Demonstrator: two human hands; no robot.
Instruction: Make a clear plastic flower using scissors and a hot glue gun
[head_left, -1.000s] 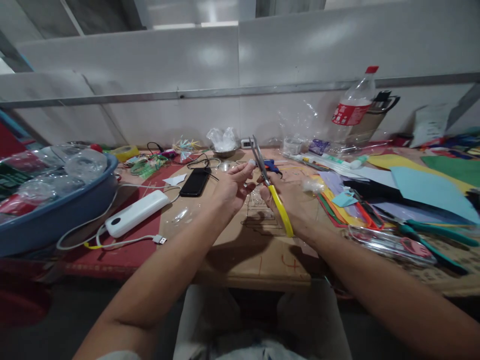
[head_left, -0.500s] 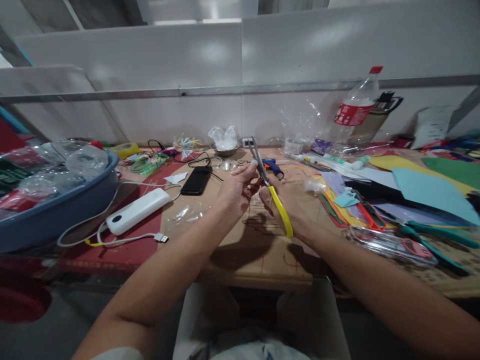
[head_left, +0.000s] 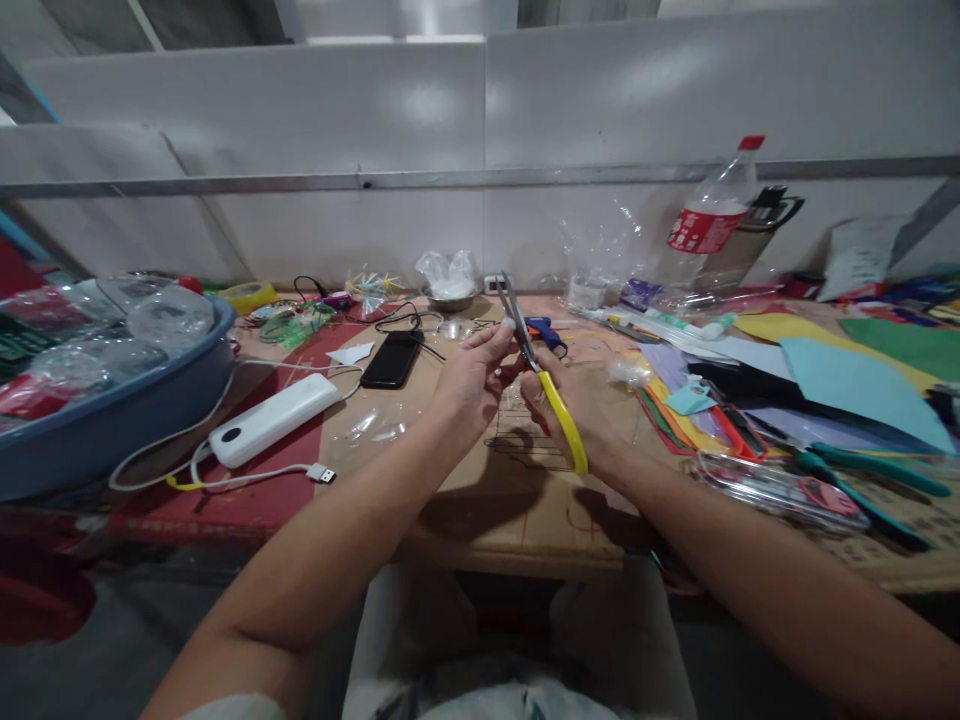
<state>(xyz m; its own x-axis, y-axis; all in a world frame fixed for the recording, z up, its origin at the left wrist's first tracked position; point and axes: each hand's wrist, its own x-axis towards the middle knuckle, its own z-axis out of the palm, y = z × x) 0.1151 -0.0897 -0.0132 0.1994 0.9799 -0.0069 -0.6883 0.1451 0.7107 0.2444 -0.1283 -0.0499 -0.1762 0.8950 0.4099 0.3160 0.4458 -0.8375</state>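
My right hand [head_left: 562, 400] is closed round the yellow-handled scissors [head_left: 561, 420], whose metal blades point up and away from me, slightly parted. Close beside the blades, my left hand [head_left: 480, 375] pinches a small whitish, see-through piece [head_left: 510, 325] between thumb and fingers; its kind is too small to make out. Both hands are held together above the brown board [head_left: 465, 500], which carries drawn black lines. Behind the scissors lies a dark blue tool [head_left: 546, 335], partly hidden. Clear plastic scraps [head_left: 375, 428] rest to the left of my left forearm.
On the left are a blue basin [head_left: 127, 410] of plastic bottles, a white power bank [head_left: 274, 420] with cables and a black phone [head_left: 392, 360]. Coloured sheets [head_left: 862, 390], green-handled pliers [head_left: 877, 468] and a tall plastic bottle [head_left: 709, 225] stand or lie on the right.
Hands and scissors hold nearly the same pose. The camera view has shifted very slightly; nothing has visibly been picked up or let go.
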